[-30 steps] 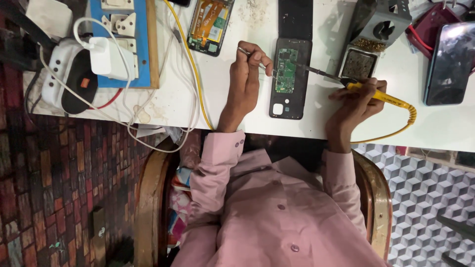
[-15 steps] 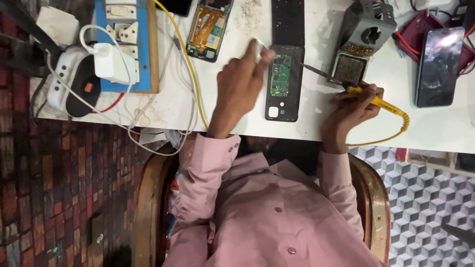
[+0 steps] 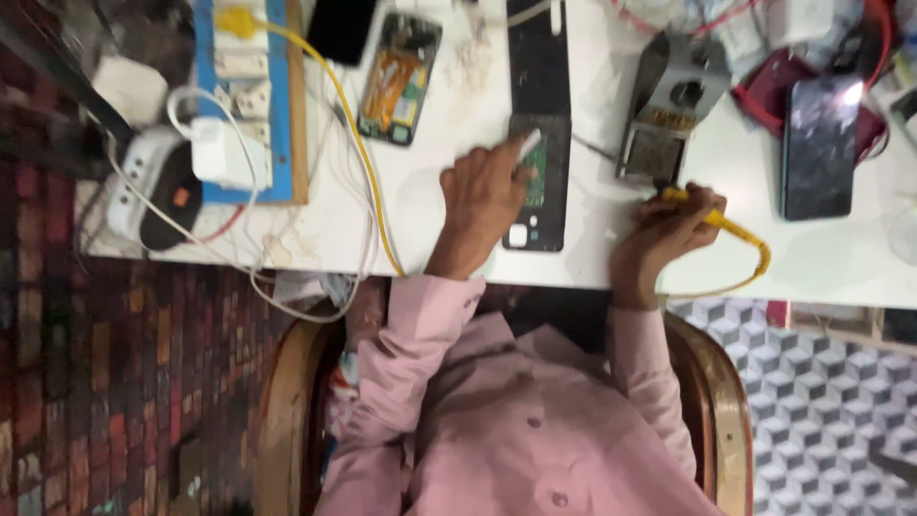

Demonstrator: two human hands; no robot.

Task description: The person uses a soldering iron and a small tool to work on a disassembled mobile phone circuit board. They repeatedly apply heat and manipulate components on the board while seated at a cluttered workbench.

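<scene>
Opened phone (image 3: 538, 182) lay on worktop (image 3: 449, 220), long axis running away from person. Left hand (image 3: 482, 196) pinched a small pale tool on it; right hand (image 3: 669, 225) gripped yellow soldering iron (image 3: 712, 218). Three phones total.

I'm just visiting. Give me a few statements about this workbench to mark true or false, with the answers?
1. The right hand grips a yellow-handled soldering iron. True.
2. The left hand lies flat on the bare table, holding nothing. False: it is over the opened phone, and its fingers pinch a slim pale tool.
3. The table top is black. False: it is white.
4. The person's sleeve is pink. True.
5. The right hand holds the dark phone. False: that phone lies on the table, apart from the hand.
</scene>
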